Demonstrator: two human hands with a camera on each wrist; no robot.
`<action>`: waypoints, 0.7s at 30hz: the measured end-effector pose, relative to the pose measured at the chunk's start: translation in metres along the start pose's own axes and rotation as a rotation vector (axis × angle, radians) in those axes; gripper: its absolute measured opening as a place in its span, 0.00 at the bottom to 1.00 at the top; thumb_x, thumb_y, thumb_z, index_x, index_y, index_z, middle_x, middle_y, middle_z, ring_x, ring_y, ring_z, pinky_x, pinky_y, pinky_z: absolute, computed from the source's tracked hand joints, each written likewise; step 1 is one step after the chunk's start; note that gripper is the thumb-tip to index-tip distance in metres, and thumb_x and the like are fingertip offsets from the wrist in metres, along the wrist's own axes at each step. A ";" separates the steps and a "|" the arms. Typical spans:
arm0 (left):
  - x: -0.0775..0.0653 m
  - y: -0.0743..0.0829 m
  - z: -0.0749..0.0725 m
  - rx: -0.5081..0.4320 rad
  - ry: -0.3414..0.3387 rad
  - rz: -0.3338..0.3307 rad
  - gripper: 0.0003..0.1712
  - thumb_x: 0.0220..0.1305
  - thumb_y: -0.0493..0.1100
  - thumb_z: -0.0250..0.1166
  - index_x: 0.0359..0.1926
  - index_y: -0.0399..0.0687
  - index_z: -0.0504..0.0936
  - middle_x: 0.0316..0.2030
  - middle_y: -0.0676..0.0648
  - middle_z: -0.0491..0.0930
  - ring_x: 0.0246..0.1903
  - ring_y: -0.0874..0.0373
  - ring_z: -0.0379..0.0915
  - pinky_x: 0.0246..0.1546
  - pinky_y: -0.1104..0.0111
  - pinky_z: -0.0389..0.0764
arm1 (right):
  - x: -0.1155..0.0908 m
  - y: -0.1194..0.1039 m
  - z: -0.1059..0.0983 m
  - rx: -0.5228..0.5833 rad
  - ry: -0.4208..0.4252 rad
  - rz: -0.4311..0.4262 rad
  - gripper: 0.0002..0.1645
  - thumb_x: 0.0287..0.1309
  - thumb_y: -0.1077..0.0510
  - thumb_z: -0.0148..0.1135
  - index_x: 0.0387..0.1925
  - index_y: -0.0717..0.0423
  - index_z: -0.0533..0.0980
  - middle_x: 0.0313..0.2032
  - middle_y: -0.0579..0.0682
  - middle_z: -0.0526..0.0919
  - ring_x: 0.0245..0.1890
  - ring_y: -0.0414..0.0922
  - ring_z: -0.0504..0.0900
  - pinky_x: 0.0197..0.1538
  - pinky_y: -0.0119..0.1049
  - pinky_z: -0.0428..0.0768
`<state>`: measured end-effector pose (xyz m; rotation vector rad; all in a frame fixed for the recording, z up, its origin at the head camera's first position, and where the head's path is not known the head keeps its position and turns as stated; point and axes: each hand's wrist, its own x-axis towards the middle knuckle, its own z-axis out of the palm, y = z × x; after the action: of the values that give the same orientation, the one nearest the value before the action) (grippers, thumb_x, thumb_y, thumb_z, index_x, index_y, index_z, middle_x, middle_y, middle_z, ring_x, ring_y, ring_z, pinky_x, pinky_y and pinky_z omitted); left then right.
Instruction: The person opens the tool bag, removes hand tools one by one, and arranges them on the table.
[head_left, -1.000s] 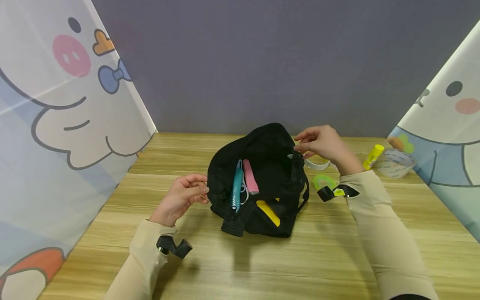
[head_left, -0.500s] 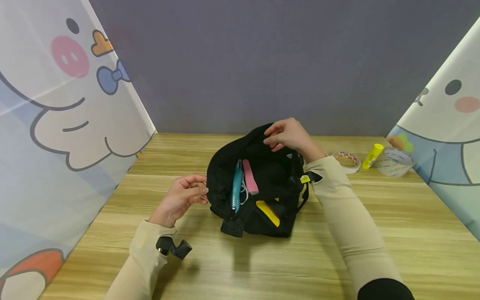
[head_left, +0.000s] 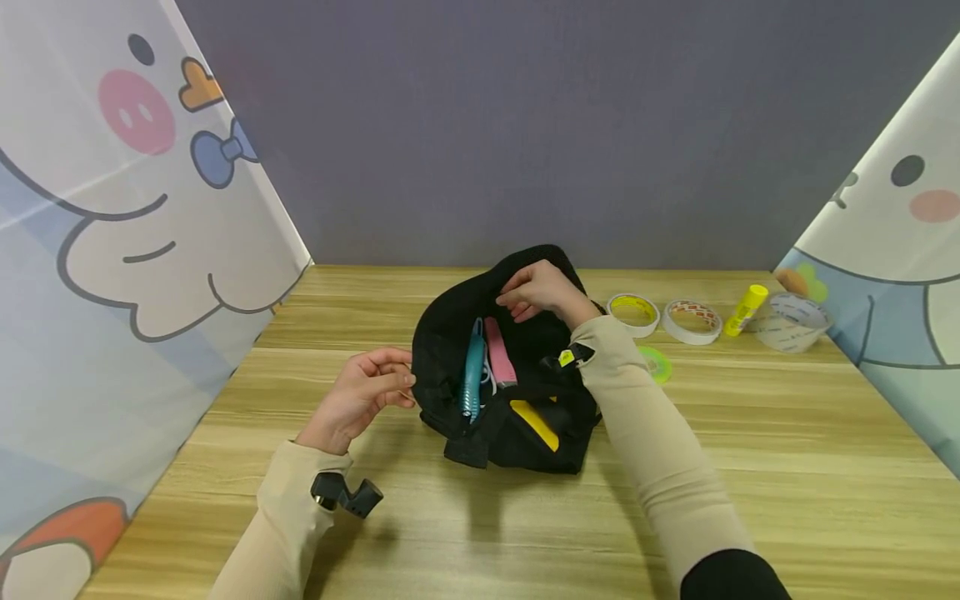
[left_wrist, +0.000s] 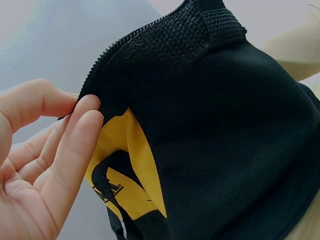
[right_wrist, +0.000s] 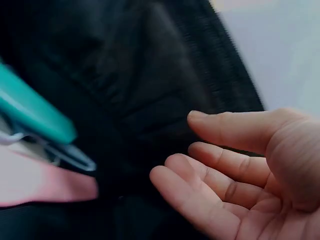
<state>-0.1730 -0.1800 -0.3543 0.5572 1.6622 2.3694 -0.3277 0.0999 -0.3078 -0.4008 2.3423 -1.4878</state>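
Note:
A black zippered bag (head_left: pixel 442 346) lies mouth-up on the table. Its zipped rim is pinched between the thumb and fingers of my left hand (head_left: pixel 363 396), as the left wrist view confirms, where yellow fabric (left_wrist: pixel 147 187) also shows. Over the bag's opening is my right hand (head_left: pixel 543 290), fingers loosely bent and holding nothing; in the right wrist view the hand (right_wrist: pixel 235 180) is beside the dark lining. Inside lie a slim teal tool (head_left: pixel 472 375) and a pink one (head_left: pixel 500 354), with something white between them. Their exact kinds are unclear.
To the bag's right are a white tape roll (head_left: pixel 635 331) with a yellow core, another white roll (head_left: pixel 693 337), a green tape roll (head_left: pixel 660 367), a yellow glue stick (head_left: pixel 746 311) and a wide clear tape roll (head_left: pixel 791 335). A grey partition (head_left: pixel 562 133) stands behind the wooden table (head_left: pixel 750 467).
My right hand has moved left from the bag's right rim to over its opening, uncovering the tape rolls. The left hand keeps its pinch on the rim.

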 end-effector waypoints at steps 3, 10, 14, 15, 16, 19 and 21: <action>0.000 0.000 0.000 -0.001 -0.007 0.008 0.21 0.62 0.21 0.53 0.41 0.47 0.85 0.30 0.50 0.83 0.26 0.60 0.82 0.30 0.69 0.87 | 0.002 0.008 0.010 -0.028 -0.016 0.035 0.17 0.58 0.63 0.69 0.46 0.72 0.80 0.30 0.59 0.84 0.23 0.44 0.83 0.41 0.48 0.88; 0.000 -0.001 -0.002 -0.013 -0.013 0.016 0.20 0.63 0.21 0.54 0.41 0.46 0.85 0.30 0.50 0.83 0.26 0.60 0.82 0.30 0.69 0.87 | 0.007 0.024 0.030 -0.052 -0.086 0.129 0.16 0.58 0.63 0.69 0.44 0.71 0.78 0.24 0.54 0.81 0.21 0.43 0.82 0.33 0.41 0.88; -0.001 -0.001 -0.002 -0.015 -0.011 0.015 0.20 0.63 0.21 0.54 0.41 0.46 0.85 0.30 0.50 0.83 0.26 0.60 0.82 0.30 0.69 0.87 | 0.010 0.034 0.037 -0.041 -0.106 0.183 0.17 0.59 0.64 0.67 0.45 0.72 0.75 0.23 0.53 0.79 0.20 0.43 0.81 0.31 0.39 0.88; -0.001 -0.001 -0.002 -0.015 -0.012 0.015 0.20 0.63 0.21 0.54 0.41 0.46 0.85 0.30 0.50 0.83 0.26 0.60 0.82 0.30 0.69 0.87 | 0.010 0.035 0.038 -0.046 -0.107 0.193 0.17 0.59 0.65 0.67 0.46 0.72 0.75 0.24 0.54 0.79 0.20 0.44 0.81 0.31 0.39 0.88; -0.001 -0.001 -0.003 -0.015 -0.013 0.015 0.20 0.63 0.21 0.54 0.41 0.46 0.85 0.30 0.50 0.83 0.26 0.60 0.82 0.30 0.69 0.87 | 0.010 0.037 0.040 -0.051 -0.104 0.201 0.17 0.58 0.65 0.67 0.46 0.72 0.74 0.24 0.54 0.79 0.21 0.44 0.81 0.31 0.39 0.88; 0.000 -0.001 -0.003 -0.018 -0.017 0.015 0.20 0.64 0.21 0.54 0.42 0.46 0.85 0.31 0.50 0.83 0.27 0.60 0.83 0.31 0.69 0.87 | 0.011 0.041 0.044 -0.082 -0.094 0.215 0.17 0.56 0.64 0.69 0.44 0.71 0.74 0.26 0.56 0.79 0.22 0.45 0.82 0.30 0.38 0.88; 0.000 -0.002 -0.003 -0.019 -0.020 0.016 0.20 0.64 0.21 0.54 0.42 0.46 0.85 0.31 0.50 0.83 0.27 0.60 0.83 0.31 0.69 0.87 | 0.012 0.044 0.046 -0.121 -0.086 0.216 0.16 0.55 0.63 0.70 0.41 0.67 0.74 0.27 0.55 0.78 0.22 0.45 0.81 0.29 0.37 0.87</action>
<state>-0.1743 -0.1821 -0.3567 0.5916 1.6309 2.3806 -0.3217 0.0752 -0.3677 -0.2278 2.3311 -1.2112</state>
